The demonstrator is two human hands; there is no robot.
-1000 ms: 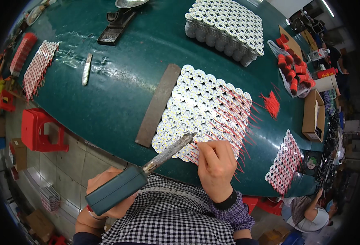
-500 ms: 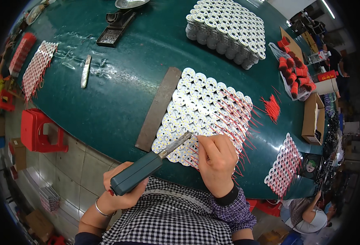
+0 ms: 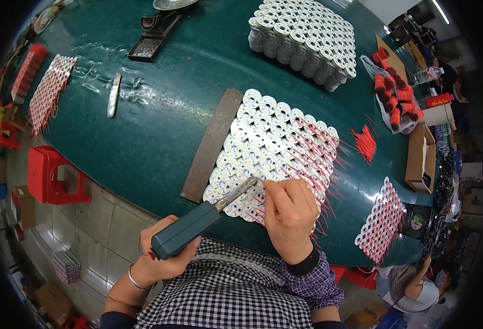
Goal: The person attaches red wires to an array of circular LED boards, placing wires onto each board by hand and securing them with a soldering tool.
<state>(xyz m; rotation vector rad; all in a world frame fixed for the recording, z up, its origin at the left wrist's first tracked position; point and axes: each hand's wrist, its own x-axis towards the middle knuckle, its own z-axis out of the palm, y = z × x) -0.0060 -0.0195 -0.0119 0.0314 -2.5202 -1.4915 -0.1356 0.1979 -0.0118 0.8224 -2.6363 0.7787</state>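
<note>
One hand, the left hand point(image 3: 169, 265), wraps around a green soldering iron point(image 3: 186, 231); the right hand point(image 3: 292, 218) pinches together beside its tip point(image 3: 252, 181), anything between the fingertips point(image 3: 272, 190) too small to see. Just under and beyond, rows of white discs point(image 3: 273, 145) lie on the green bench point(image 3: 143, 159). A flat brown bar point(image 3: 213, 146) borders their left; loose red wires point(image 3: 365, 145) lie right, stacked discs point(image 3: 306, 39) farther back.

Disc array point(image 3: 258, 135) partly behind right hand point(image 3: 290, 216), perhaps wires point(image 3: 313, 159) too
</note>
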